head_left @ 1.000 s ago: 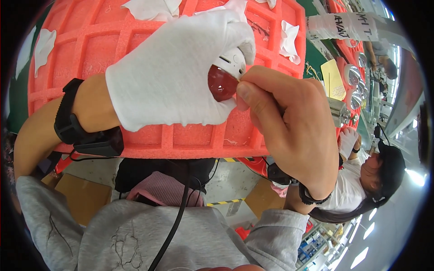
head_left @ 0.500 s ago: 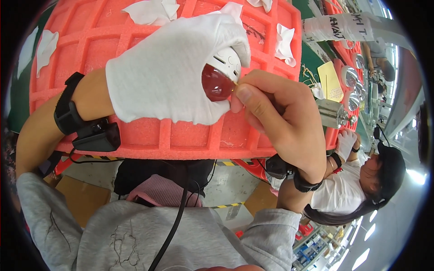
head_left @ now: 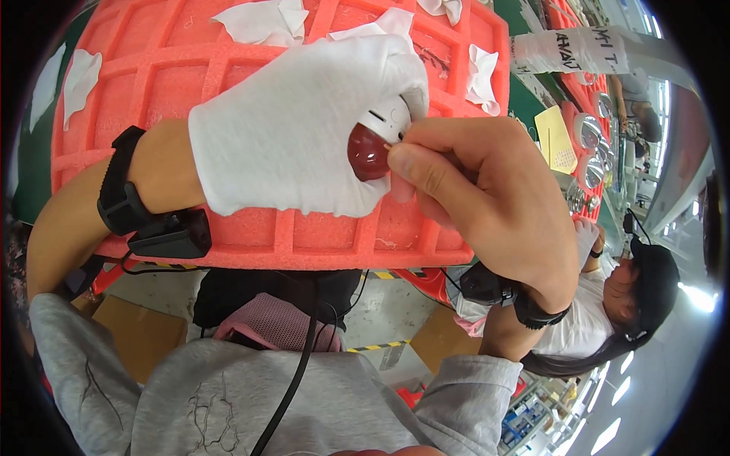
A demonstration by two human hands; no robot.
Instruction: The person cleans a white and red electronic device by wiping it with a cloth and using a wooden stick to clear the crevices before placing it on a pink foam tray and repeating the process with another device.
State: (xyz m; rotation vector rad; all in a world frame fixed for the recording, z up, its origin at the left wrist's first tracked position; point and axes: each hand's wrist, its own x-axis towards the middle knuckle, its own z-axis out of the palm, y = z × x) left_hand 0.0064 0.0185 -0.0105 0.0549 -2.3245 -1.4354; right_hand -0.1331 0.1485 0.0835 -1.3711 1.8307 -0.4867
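Foam tray (head_left: pixel 327 229), coral-red, gridded: beneath both hands. 
Left hand (head_left: pixel 296 129), white-gloved: curled round the housing, gripping it above the tray. 
Right hand (head_left: pixel 498 194), bare: thumb and forefinger pinched at the housing's edge; I cannot tell what lies between. 
Rounded housing (head_left: pixel 368 152), glossy red and slotted white: probably light, stiff, slippery, easily scratched; best held by its white sides.

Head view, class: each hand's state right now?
Left hand: holding the red-and-white object.
Right hand: pinched closed at its edge; anything gripped is unclear.
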